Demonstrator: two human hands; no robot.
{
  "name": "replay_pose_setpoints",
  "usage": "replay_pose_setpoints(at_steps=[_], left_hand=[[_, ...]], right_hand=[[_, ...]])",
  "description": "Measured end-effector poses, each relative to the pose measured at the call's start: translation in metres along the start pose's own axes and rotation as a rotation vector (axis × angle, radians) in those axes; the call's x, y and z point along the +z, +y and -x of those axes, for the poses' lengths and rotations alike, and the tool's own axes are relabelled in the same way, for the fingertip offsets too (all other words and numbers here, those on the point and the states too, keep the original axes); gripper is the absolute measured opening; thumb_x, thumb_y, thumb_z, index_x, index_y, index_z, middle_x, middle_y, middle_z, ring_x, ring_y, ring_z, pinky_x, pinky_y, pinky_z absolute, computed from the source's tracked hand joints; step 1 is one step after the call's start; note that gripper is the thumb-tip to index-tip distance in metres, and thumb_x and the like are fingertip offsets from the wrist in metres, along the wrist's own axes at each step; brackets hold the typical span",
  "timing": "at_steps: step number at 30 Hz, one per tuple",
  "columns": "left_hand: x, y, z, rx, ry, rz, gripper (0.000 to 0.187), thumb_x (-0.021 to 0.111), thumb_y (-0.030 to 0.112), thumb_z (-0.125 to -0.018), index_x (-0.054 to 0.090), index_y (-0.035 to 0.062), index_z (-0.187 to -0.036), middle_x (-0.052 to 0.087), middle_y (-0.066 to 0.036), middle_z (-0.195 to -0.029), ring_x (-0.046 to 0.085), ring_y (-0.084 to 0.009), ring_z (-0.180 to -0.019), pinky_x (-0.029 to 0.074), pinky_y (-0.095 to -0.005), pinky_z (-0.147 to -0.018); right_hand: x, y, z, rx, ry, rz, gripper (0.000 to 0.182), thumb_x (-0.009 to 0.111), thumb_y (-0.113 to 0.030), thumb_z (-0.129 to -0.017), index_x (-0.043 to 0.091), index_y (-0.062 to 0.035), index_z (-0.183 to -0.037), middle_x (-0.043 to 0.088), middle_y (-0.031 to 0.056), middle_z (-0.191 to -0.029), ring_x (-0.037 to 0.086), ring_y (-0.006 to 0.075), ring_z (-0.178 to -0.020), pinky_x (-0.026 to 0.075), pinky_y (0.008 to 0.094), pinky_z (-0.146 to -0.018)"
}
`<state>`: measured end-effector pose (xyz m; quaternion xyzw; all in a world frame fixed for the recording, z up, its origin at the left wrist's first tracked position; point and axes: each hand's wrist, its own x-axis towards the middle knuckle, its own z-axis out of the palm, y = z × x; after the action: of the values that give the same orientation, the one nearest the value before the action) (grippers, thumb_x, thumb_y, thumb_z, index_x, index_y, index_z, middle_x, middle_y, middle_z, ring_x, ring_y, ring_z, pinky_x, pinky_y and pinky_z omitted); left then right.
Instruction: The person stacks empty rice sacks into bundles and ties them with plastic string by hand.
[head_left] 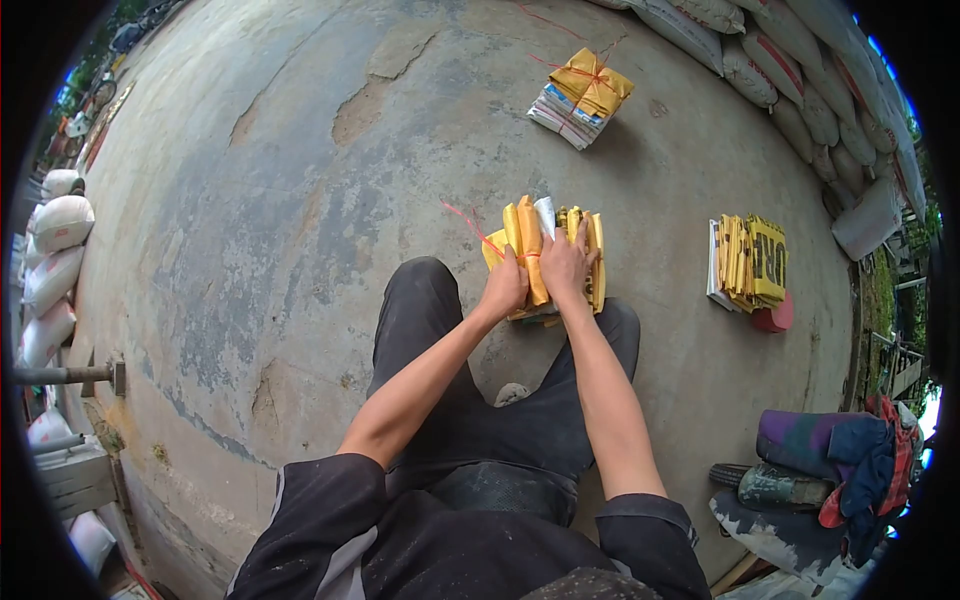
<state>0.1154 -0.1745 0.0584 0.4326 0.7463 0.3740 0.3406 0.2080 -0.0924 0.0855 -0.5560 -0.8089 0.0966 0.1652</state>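
A stack of folded yellow sacks stands between my knees, with a white folded piece among the yellow ones. Thin red string crosses the stack, and its loose end trails off to the left. At the stack's near left side, my left hand is closed, thumb and fingers pinched at the string against a yellow roll. My right hand is bent over the right part of the stack, fingers gripping the folded sacks. Its fingertips are partly hidden between the folds.
Farther forward is a bundle tied with red string. To the right, another stack of folded yellow sacks rests by a red block. Filled sacks are piled at upper right; a motorcycle seat is at lower right.
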Motion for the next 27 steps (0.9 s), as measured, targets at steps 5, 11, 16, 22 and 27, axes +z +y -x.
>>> replay_pose_setpoints(at_steps=[5,11,16,22,27], left_hand=[[-0.005,-0.012,0.004,0.107,0.006,0.004,0.053,0.048,0.018,-0.091,0.035,-0.0112,-0.134,0.06,-0.038,-0.091,0.062,-0.0513,-0.087,0.049,-0.0561,-0.076],[-0.007,-0.011,-0.011,0.052,-0.058,0.015,0.05,0.05,0.017,-0.091,0.038,-0.0094,-0.132,0.061,-0.037,-0.092,0.062,-0.0509,-0.089,0.049,-0.0553,-0.077],[-0.01,-0.005,-0.007,0.057,-0.006,0.034,0.048,0.05,0.016,-0.09,0.041,-0.0098,-0.129,0.062,-0.036,-0.092,0.062,-0.0503,-0.088,0.049,-0.0541,-0.075],[-0.014,-0.004,0.007,0.158,0.043,-0.036,0.051,0.048,0.012,-0.089,0.038,-0.0132,-0.131,0.061,-0.037,-0.082,0.062,-0.0516,-0.077,0.049,-0.0574,-0.069],[-0.019,0.007,0.01,0.071,-0.094,-0.14,0.065,0.05,0.021,-0.094,0.022,-0.0166,-0.14,0.061,-0.039,-0.085,0.063,-0.053,-0.081,0.05,-0.0556,-0.073]], right_hand=[[0.004,-0.004,0.001,0.021,0.021,0.018,0.034,0.049,-0.029,-0.097,0.064,0.0006,-0.105,0.052,0.032,-0.132,0.024,0.0382,-0.145,0.018,0.0754,-0.105],[-0.006,0.01,-0.007,0.058,-0.224,-0.072,0.065,0.044,-0.055,-0.095,0.054,-0.0008,-0.129,0.048,0.0306,-0.138,-0.002,0.0353,-0.15,-0.002,0.0716,-0.11],[-0.023,0.011,-0.009,0.039,-0.378,-0.147,0.091,0.054,-0.068,-0.083,0.041,-0.0029,-0.145,0.041,0.0261,-0.146,-0.008,0.0344,-0.15,-0.007,0.0709,-0.11],[-0.007,0.001,-0.002,0.087,-0.255,-0.075,0.08,0.063,-0.054,-0.083,0.044,-0.0032,-0.142,0.047,0.0244,-0.142,-0.005,0.0325,-0.15,-0.006,0.0721,-0.109],[-0.02,-0.005,-0.008,0.165,-0.419,-0.019,0.075,0.059,-0.052,-0.088,0.044,0.0011,-0.139,0.037,0.022,-0.15,-0.005,0.0332,-0.15,-0.004,0.0727,-0.109]])
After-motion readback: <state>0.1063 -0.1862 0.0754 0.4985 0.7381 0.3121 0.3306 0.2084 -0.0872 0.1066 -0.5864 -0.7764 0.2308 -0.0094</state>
